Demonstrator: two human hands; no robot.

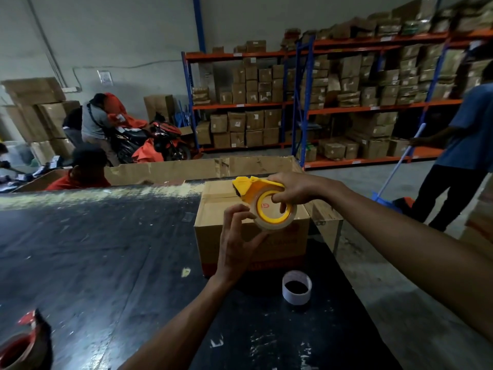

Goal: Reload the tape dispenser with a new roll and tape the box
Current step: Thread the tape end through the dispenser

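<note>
A yellow tape dispenser hangs above the cardboard box, with a clear tape roll seated on its yellow hub. My right hand grips the dispenser from the right, fingers hooked through the hub. My left hand reaches up from below and pinches the roll's lower left edge with thumb and fingers. The box stands closed on the dark table, just behind both hands. An empty white tape core lies on the table in front of the box.
A red dispenser with a brown roll sits at the table's near left corner. A large open carton stands behind the table. Several people work at left; one with a broom stands at right. Loaded shelves line the back.
</note>
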